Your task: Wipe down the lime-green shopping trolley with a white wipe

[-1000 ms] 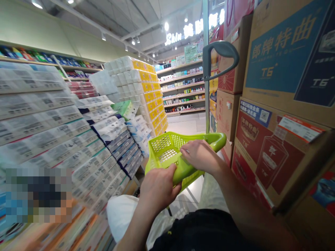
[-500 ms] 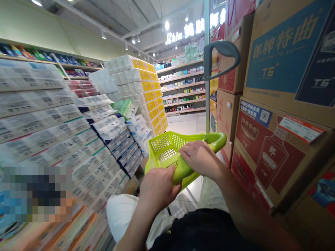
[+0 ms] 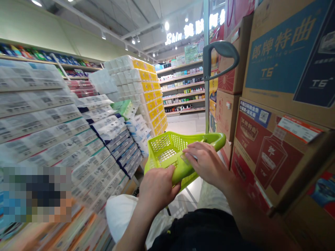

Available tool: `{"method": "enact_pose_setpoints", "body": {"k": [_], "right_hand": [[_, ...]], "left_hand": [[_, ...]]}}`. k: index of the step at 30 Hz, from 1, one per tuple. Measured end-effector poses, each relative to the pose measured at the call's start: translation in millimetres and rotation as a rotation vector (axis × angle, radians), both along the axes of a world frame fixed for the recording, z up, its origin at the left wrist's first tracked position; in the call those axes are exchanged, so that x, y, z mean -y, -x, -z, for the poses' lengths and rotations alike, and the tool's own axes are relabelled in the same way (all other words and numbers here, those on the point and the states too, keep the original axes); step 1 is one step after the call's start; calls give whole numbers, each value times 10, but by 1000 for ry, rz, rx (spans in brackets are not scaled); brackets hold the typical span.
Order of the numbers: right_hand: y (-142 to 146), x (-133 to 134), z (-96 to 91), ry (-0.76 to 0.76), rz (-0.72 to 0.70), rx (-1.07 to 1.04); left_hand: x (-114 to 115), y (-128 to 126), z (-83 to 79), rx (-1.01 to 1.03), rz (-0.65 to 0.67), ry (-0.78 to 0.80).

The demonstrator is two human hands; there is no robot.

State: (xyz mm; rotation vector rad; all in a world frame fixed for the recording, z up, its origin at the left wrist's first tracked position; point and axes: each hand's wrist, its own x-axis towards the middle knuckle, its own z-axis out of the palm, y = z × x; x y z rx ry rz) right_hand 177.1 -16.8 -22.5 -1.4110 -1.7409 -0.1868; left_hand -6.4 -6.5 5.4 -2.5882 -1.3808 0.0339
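While held out above the aisle floor [image 3: 183,125], the lime-green plastic shopping basket [image 3: 167,150] sits between both hands. The left hand [image 3: 158,186] has its fingers curled shut around the near rim [image 3: 181,172]; the right hand [image 3: 206,164] lies across the basket handle [image 3: 216,139], fingers extended and slightly spread. Wrapped toilet-paper packs [image 3: 104,129] stand left, stacked liquor cartons [image 3: 272,153] right.

Pale green wall [image 3: 39,28] at 10 o'clock, long shelf [image 3: 49,62] of boxed goods along it. Grey ceiling [image 3: 104,17] overhead, rows of track spotlights [image 3: 103,35]. Glowing white shop sign [image 3: 193,31] at 12 o'clock. Stocked wall shelving [image 3: 183,87] at 1 o'clock. Pale tiled floor [image 3: 183,127] beyond, brightly lit. Stacked cardboard cartons [image 3: 285,62] at 3 o'clock.
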Motion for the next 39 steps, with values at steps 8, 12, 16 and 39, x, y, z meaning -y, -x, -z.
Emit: {"method": "enact_pose_setpoints", "body": {"k": [8, 12, 16, 39], "right_hand": [[9, 51, 112, -91, -103, -44], [-193, -46, 217, -170, 130, -113], [-25, 26, 244, -223, 58, -107], [-136, -51, 311, -297, 142, -152]], "left_hand": [[-3, 15, 11, 12, 16, -8], [-1, 11, 6, 3, 1, -11], [5, 0, -7, 0, -9, 8], [19, 2, -26, 16, -2, 11]]}}
